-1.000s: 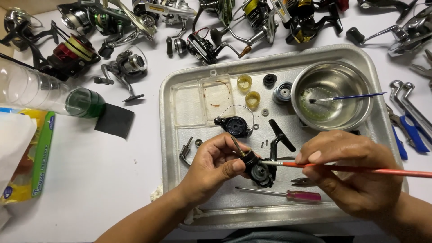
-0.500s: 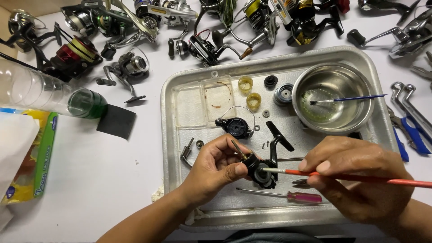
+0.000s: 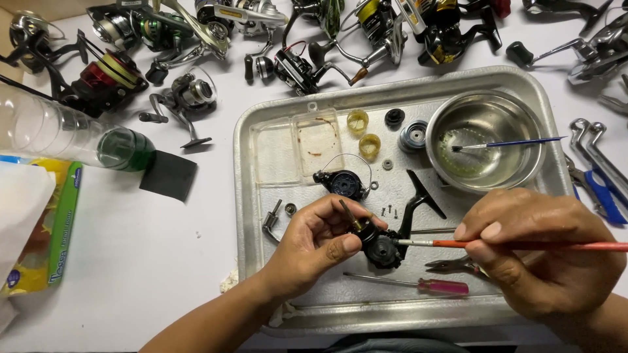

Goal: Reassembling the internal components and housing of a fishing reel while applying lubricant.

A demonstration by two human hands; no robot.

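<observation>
Reel part (image 3: 381, 247) in left hand (image 3: 314, 252), brush (image 3: 523, 245) touching

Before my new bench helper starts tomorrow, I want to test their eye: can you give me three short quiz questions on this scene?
1. True or false: the left hand holds the small black reel body.
2. Which tool does the right hand hold: (a) red-handled paintbrush, (b) red-handled screwdriver, (c) pliers?
3. What rests in the round steel bowl?

Key: 1 true; 2 a; 3 a thin blue-handled brush.
</observation>
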